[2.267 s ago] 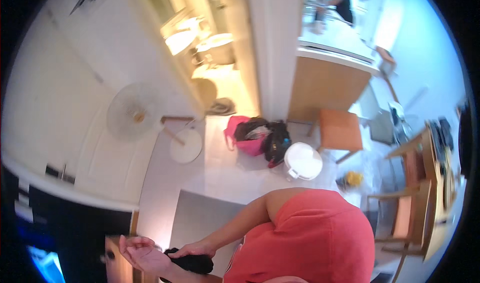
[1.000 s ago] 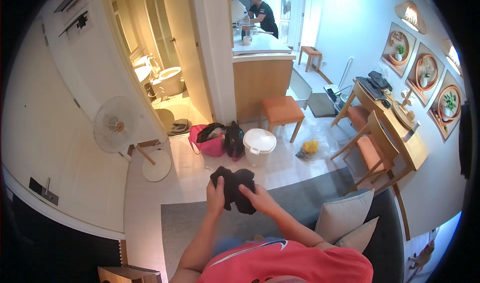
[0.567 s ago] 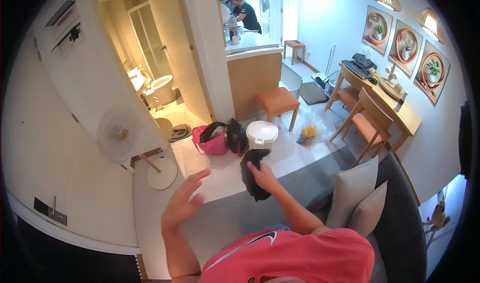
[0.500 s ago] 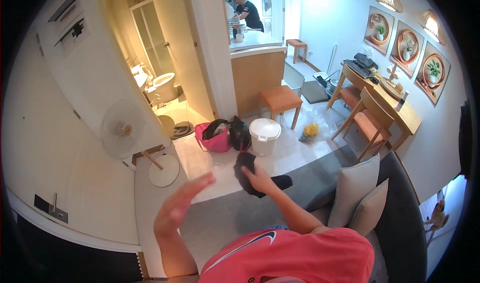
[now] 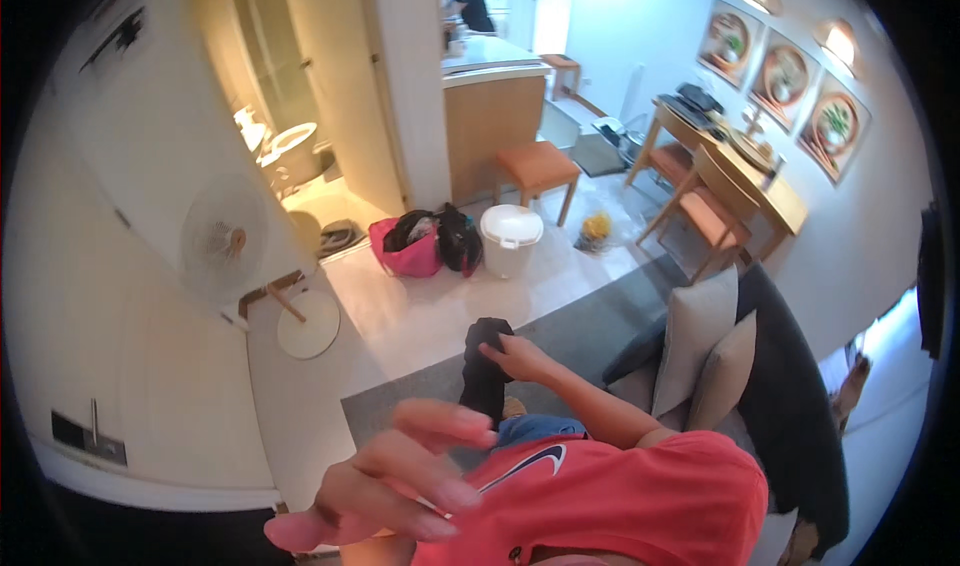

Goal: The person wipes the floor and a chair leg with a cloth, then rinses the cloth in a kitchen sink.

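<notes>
A dark, limp cloth item (image 5: 486, 378) hangs from my right hand (image 5: 522, 358), whose fingers and thumb are closed on its upper part. It dangles in front of my blue shorts (image 5: 535, 429); its exact kind I cannot make out. My left hand (image 5: 395, 481) is raised close to the camera at the lower left, fingers bent and apart, with nothing in it. It is slightly blurred and overlaps part of my red shirt.
Ahead on the floor stand a pink bag (image 5: 405, 251), a black bag (image 5: 460, 241) and a white lidded bin (image 5: 512, 241). A fan (image 5: 235, 241) is at left, a sofa with cushions (image 5: 700, 341) at right. Farther back are an orange stool (image 5: 537, 168), a desk (image 5: 775, 201) and a person (image 5: 468, 1).
My left hand has dropped from upright to lower and nearer the camera. The dark cloth now hangs straight down from my right hand instead of slanting to the right. The view has shifted.
</notes>
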The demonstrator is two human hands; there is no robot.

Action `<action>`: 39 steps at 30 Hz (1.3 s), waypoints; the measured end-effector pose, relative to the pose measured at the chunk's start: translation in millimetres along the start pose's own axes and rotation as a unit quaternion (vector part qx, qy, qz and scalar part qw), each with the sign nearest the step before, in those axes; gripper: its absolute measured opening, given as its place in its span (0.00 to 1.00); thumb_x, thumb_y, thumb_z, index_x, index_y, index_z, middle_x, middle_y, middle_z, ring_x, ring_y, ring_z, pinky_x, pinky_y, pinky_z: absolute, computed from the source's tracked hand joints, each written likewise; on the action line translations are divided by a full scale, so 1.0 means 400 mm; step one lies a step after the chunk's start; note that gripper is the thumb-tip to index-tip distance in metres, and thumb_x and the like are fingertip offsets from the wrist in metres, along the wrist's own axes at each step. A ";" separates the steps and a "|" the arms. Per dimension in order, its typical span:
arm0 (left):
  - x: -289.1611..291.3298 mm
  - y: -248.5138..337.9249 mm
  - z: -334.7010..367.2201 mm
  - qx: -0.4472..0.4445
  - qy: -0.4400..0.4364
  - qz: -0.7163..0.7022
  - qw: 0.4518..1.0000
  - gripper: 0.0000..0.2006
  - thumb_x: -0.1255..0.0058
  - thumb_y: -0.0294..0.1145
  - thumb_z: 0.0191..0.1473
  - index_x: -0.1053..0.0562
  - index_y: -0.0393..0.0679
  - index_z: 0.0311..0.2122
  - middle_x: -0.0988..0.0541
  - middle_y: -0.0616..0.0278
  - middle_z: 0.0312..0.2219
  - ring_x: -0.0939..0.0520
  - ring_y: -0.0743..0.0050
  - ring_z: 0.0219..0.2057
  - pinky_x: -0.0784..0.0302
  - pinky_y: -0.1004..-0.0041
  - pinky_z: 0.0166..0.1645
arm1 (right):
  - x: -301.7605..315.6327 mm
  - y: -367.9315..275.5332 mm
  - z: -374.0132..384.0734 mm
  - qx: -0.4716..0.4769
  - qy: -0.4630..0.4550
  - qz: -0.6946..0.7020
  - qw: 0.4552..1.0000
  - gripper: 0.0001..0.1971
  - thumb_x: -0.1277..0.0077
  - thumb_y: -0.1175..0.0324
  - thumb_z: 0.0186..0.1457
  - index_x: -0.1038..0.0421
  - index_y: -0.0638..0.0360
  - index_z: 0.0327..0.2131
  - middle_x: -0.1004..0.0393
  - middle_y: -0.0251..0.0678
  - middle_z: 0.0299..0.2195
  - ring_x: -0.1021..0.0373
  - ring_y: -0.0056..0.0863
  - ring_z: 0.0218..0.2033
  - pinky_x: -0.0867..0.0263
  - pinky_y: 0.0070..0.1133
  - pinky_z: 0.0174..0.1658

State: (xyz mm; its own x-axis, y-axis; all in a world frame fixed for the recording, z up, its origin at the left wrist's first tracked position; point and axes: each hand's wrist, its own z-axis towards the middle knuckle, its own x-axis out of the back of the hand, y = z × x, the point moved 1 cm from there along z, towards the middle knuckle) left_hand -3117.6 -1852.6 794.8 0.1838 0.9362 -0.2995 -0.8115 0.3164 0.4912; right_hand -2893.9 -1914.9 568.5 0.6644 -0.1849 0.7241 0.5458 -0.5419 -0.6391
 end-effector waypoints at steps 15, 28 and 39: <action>-0.041 -0.052 0.071 -0.337 -0.008 0.030 0.941 0.37 0.87 0.55 0.61 0.24 0.39 0.34 0.24 0.49 0.34 0.37 0.46 0.50 0.45 0.57 0.57 | -0.049 -0.043 0.143 0.150 -0.035 0.097 0.983 0.23 0.59 0.50 0.58 0.32 0.66 0.37 0.26 0.47 0.28 0.29 0.38 0.31 0.36 0.30 0.37; -0.076 0.028 -0.002 -0.213 0.039 0.064 0.974 0.27 0.78 0.52 0.61 0.26 0.47 0.44 0.22 0.59 0.36 0.30 0.55 0.45 0.39 0.60 0.52 | -0.090 -0.062 0.061 0.179 0.014 0.155 0.971 0.24 0.58 0.51 0.58 0.34 0.69 0.36 0.28 0.49 0.27 0.30 0.39 0.31 0.37 0.29 0.37; -0.002 -0.033 -0.029 0.010 -0.211 -0.157 0.965 0.28 0.66 0.64 0.52 0.28 0.49 0.21 0.27 0.58 0.29 0.36 0.59 0.37 0.41 0.61 0.43 | 0.081 0.045 -0.166 0.009 0.053 0.109 0.993 0.24 0.62 0.49 0.59 0.33 0.66 0.38 0.28 0.48 0.30 0.31 0.40 0.33 0.37 0.31 0.38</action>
State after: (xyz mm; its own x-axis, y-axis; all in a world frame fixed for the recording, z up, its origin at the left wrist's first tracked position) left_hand -3113.5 -1859.2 779.0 0.6315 0.7715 -0.0774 -0.6696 0.5930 0.4472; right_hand -2896.5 -1985.2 598.0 0.7104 -0.3825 0.5908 0.4044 -0.4652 -0.7874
